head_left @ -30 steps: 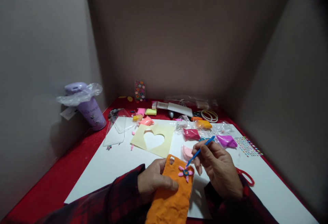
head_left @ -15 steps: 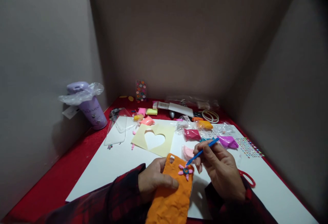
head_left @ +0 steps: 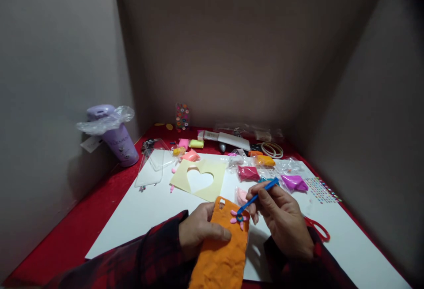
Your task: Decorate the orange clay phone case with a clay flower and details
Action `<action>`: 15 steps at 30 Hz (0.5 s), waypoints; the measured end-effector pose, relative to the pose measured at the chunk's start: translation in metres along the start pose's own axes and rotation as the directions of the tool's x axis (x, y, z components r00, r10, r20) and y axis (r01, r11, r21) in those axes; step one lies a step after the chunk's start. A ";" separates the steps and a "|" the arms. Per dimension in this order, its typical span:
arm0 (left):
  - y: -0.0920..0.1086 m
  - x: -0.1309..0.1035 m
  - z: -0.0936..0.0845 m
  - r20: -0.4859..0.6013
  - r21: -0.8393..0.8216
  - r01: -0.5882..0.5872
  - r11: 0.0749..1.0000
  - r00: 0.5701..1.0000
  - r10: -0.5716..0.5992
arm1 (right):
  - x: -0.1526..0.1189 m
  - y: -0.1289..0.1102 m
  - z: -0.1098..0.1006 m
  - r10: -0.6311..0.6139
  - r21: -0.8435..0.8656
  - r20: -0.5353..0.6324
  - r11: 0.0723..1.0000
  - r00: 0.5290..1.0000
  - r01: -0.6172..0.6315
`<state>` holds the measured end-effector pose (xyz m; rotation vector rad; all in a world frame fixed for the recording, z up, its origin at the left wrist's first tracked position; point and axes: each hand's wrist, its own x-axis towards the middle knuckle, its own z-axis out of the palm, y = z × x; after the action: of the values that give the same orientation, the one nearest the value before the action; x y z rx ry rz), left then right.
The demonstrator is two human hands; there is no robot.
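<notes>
1. The left hand (head_left: 198, 231) gripped the orange clay-covered phone case (head_left: 221, 249), thumb across its face, just above the worktop (head_left: 149, 218).
2. The right hand (head_left: 281, 223) pinched a blue tool (head_left: 257, 196), its tip on the pink flower (head_left: 239, 219) beyond the left thumb.
3. The covering looked finished; the flower seemed under way, and the rest of the case was bare.

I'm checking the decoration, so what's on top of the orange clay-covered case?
A pink flower with a blue centre, touched by the blue tool, plus the left hand's thumb. The case's underside is hidden.

Blue tool (head_left: 257, 196) in right hand (head_left: 281, 220), tip seemingly on pink flower (head_left: 239, 219).
</notes>
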<state>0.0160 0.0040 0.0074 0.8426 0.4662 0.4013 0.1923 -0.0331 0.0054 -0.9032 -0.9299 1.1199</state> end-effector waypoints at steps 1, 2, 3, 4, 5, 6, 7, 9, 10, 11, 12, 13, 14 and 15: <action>0.000 0.000 0.000 0.001 -0.002 0.000 1.000 1.000 0.000 | 0.000 0.000 0.000 0.005 -0.003 -0.002 1.000 1.000 -0.005; 0.000 0.000 0.000 0.005 -0.003 -0.002 1.000 1.000 0.002 | 0.000 0.000 0.000 0.010 -0.006 -0.002 1.000 1.000 -0.010; -0.001 -0.001 0.000 0.010 -0.005 -0.004 1.000 1.000 0.004 | 0.000 0.000 0.000 0.014 -0.011 -0.003 1.000 1.000 -0.014; -0.001 -0.001 0.000 0.014 -0.005 -0.005 1.000 1.000 0.006 | 0.000 0.000 0.000 0.016 -0.017 -0.005 1.000 1.000 -0.016; -0.002 -0.001 0.000 0.018 -0.005 -0.006 1.000 1.000 0.006 | -0.001 -0.001 0.000 0.017 -0.025 -0.009 1.000 1.000 -0.017; -0.002 -0.001 0.000 0.018 -0.004 -0.008 1.000 1.000 0.008 | -0.001 -0.001 0.000 0.018 -0.033 -0.012 0.999 1.000 -0.018; -0.002 -0.001 0.000 0.015 -0.004 -0.010 1.000 1.000 0.010 | -0.001 -0.002 0.000 0.020 -0.037 -0.015 0.999 1.000 -0.020; -0.002 -0.001 -0.001 0.009 -0.003 -0.006 1.000 1.000 0.006 | -0.001 -0.002 0.000 0.023 -0.034 -0.021 0.999 1.000 -0.024; -0.002 -0.001 0.000 0.005 -0.004 -0.003 1.000 1.000 0.003 | -0.001 -0.003 0.000 0.022 -0.029 -0.021 0.999 1.000 -0.023; -0.001 -0.001 0.000 0.000 -0.005 0.001 1.000 1.000 -0.001 | -0.001 -0.003 0.000 0.021 -0.024 -0.018 0.999 1.000 -0.021; -0.001 -0.001 0.000 -0.003 -0.005 0.005 1.000 1.000 -0.005 | -0.001 -0.003 0.000 0.018 -0.023 -0.015 1.000 1.000 -0.019; -0.001 -0.001 0.000 -0.005 -0.003 0.008 1.000 1.000 -0.008 | 0.000 -0.002 0.000 0.017 -0.028 -0.012 0.999 1.000 -0.017; -0.001 -0.001 0.000 -0.006 -0.004 0.009 1.000 1.000 -0.009 | 0.000 -0.002 0.000 0.017 -0.036 -0.010 0.999 1.000 -0.017; -0.001 -0.001 0.001 -0.005 -0.005 0.011 1.000 1.000 -0.011 | 0.000 -0.001 0.000 0.019 -0.047 -0.010 0.999 1.000 -0.019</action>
<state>0.0156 0.0028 0.0074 0.8343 0.4740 0.3940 0.1928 -0.0335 0.0067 -0.9565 -0.9452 1.1131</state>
